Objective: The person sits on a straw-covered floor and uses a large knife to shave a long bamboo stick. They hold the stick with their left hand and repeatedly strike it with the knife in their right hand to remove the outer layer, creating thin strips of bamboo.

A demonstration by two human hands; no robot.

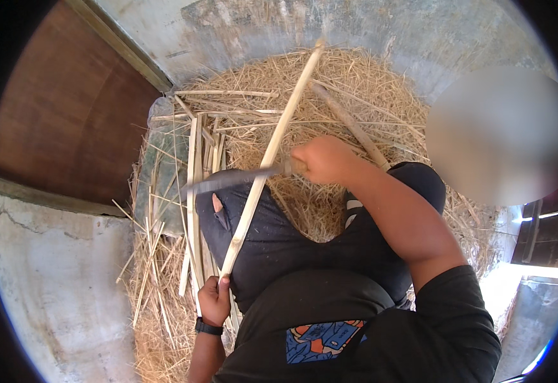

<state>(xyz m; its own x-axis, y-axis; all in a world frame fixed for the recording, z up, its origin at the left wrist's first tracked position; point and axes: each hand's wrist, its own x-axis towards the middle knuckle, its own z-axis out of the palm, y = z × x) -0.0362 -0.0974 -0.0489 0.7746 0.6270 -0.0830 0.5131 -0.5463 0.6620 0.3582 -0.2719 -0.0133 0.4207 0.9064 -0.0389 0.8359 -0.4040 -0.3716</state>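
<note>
A long pale split bamboo strip (285, 121) slants over my left thigh, its far end out above the straw. Closed around its near end is my left hand (214, 300), with a dark band on the wrist. My right hand (327, 159) grips the handle of a large knife (228, 181). The dark blade points left and crosses the strip near its middle, blurred by motion. Whether its edge bites into the bamboo I cannot tell. Several cut bamboo strips (193, 166) lie beside my left leg.
Straw-like shavings (253, 76) cover the ground around my legs. A thicker bamboo pole (349, 121) lies beyond my right hand. A greenish stone slab (164, 172) is at the left, near a brown wooden panel (68, 115). A concrete wall (247, 32) curves behind. A blurred patch hides the right side.
</note>
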